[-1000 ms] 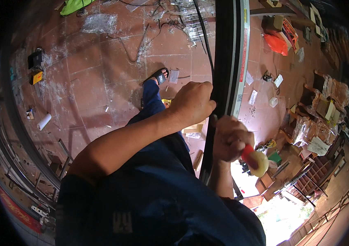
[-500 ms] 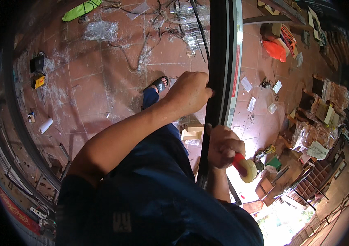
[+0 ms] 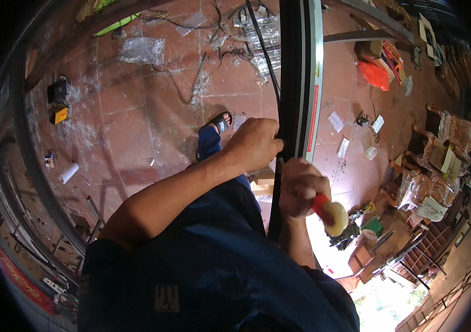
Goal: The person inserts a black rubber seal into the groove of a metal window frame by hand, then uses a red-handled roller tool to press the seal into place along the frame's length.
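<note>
Two hands on the job: your left hand is clenched around the black rubber strip, pressing it against the tall metal frame. That strip runs up above this grip and drops below it. Just beneath, your right hand has its grip closed on a red-handled mallet, head pointing outward.

Single head-worn fisheye view, looking steeply down past dark blue trousers to the red-brown tiled floor. Close to both hands at the tall black-and-silver metal frame. Straight edges bowed toward the dark rim.
</note>
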### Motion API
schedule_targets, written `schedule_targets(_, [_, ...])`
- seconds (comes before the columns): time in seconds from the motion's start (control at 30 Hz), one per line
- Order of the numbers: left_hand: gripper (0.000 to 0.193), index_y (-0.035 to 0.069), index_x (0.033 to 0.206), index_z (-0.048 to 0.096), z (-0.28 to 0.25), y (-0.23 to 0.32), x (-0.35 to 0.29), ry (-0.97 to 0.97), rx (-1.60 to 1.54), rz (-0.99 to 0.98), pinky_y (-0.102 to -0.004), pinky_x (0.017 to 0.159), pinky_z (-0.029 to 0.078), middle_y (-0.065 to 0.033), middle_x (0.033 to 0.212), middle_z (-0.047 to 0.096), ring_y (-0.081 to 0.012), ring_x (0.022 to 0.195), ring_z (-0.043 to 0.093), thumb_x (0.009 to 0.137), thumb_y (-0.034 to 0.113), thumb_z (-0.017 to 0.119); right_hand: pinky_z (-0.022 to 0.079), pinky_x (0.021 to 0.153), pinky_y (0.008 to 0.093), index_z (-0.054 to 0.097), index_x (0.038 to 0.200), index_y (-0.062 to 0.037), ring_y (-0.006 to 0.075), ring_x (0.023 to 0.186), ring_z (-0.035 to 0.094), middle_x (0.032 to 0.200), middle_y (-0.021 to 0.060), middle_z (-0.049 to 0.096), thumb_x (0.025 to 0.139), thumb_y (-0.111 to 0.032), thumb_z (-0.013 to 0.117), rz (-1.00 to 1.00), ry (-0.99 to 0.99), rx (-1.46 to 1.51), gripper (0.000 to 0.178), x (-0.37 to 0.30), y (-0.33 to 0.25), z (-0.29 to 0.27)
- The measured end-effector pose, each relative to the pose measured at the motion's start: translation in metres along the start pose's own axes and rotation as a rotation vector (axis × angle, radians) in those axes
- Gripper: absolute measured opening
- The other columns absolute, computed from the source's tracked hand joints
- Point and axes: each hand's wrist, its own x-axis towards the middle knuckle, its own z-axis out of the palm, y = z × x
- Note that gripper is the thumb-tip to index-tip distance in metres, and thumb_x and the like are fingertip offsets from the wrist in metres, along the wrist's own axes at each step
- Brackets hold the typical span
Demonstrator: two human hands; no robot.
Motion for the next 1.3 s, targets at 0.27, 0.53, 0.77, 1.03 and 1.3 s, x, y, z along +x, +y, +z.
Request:
schedule_targets(0.27, [0.023, -0.005, 0.078, 0.068, 0.002, -0.008, 0.008, -0.019, -0.001, -0.005, -0.0513, 0.075, 0.056, -0.028, 0.076, 0.069, -0.0469, 0.078, 0.071, 0.081, 0.017, 0.074, 0.042, 0.053, 0.038, 0.046, 0.086, -0.0093, 0.022, 0.055, 0.049, 0.066, 0.0076, 0.05, 0.105, -0.034, 0.063, 0.054, 0.003, -0.117, 0.036, 0.023, -0.002, 0.013])
schedule_targets(0.53, [0.031, -0.002, 0.079, 0.068, -0.001, -0.025, 0.023, 0.0, 0.364, 0.289, -0.0408, 0.068, 0.06, -0.017, 0.075, 0.075, -0.0257, 0.065, 0.075, 0.093, 0.025, 0.068, 0.046, 0.064, 0.0376, 0.053, 0.084, -0.0043, 0.0225, 0.068, 0.056, 0.073, 0.0082, 0.055, 0.105, -0.045, 0.06, 0.064, 0.11, -0.34, 0.046, 0.011, 0.026, 0.0])
schedule_targets(0.77, [0.034, -0.003, 0.083, 0.07, -0.043, 0.005, 0.036, -0.375, 0.121, -0.003, -0.0387, 0.065, 0.06, -0.0147, 0.075, 0.075, -0.0238, 0.066, 0.075, 0.101, 0.022, 0.059, 0.043, 0.055, 0.0319, 0.053, 0.089, -0.0057, 0.0172, 0.06, 0.052, 0.072, 0.007, 0.055, 0.101, -0.026, 0.065, -0.052, 0.22, -0.26, 0.026, 0.014, 0.033, 0.023])
schedule_targets(1.03, [0.028, 0.004, 0.11, 0.073, -0.142, 0.062, 0.04, -0.662, 0.494, 0.619, -0.0454, 0.089, 0.056, -0.0208, 0.108, 0.073, -0.0384, 0.107, 0.07, 0.088, 0.021, 0.073, 0.047, 0.059, 0.0359, 0.063, 0.09, -0.0028, 0.0228, 0.072, 0.064, 0.087, 0.0118, 0.065, 0.093, -0.018, 0.071, -0.104, 0.427, -0.415, 0.017, 0.081, 0.012, 0.121])
schedule_targets(1.3, [0.033, 0.001, 0.117, 0.068, -0.22, 0.046, 0.053, -0.975, 0.406, 0.642, -0.0388, 0.087, 0.056, -0.01, 0.105, 0.074, -0.0253, 0.099, 0.071, 0.089, 0.014, 0.078, 0.05, 0.088, 0.0468, 0.067, 0.113, -0.0016, 0.0382, 0.105, 0.062, 0.113, 0.0189, 0.065, 0.091, -0.035, 0.075, 0.097, 0.547, -0.891, 0.04, 0.095, -0.013, 0.199])
